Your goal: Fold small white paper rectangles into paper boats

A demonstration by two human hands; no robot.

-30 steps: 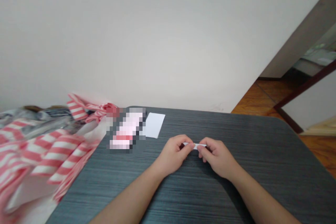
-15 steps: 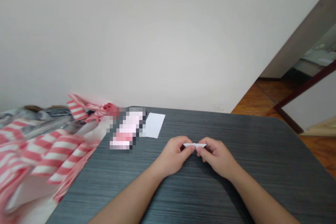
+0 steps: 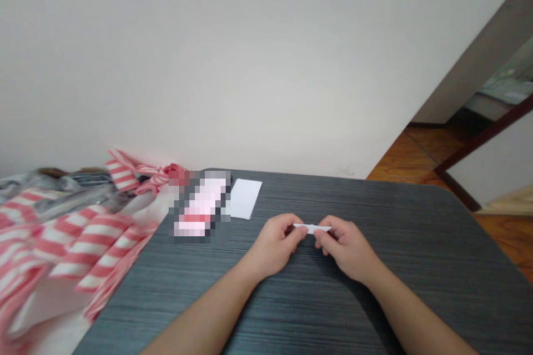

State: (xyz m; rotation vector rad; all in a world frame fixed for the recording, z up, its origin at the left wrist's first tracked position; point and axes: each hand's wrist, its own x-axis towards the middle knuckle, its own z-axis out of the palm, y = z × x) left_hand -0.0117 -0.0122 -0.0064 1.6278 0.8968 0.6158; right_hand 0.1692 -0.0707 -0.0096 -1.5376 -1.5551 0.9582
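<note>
Between my two hands is a small folded piece of white paper [image 3: 311, 229], held just above the dark table [image 3: 400, 233]. Its outline is narrow, with pointed ends to the left and right. My left hand [image 3: 280, 244] pinches the left part between thumb and fingers. On the other side, my right hand [image 3: 342, 245] grips the right part in the same way, thumb toward me. The fingers behind the paper are partly hidden. Farther back and left, a flat white stack of paper [image 3: 246, 198] lies on the tabletop.
A pixelated, phone-shaped object [image 3: 204, 205] lies left of the white stack. Red-and-white striped cloth [image 3: 83, 238] is heaped beyond the table's left edge. A pale wall [image 3: 266, 66] rises behind the table, and wooden floor [image 3: 400, 158] shows at the right.
My thumbs have moved slightly apart, so more of the folded paper's middle shows. Both hands and the paper have shifted a little to the right.
</note>
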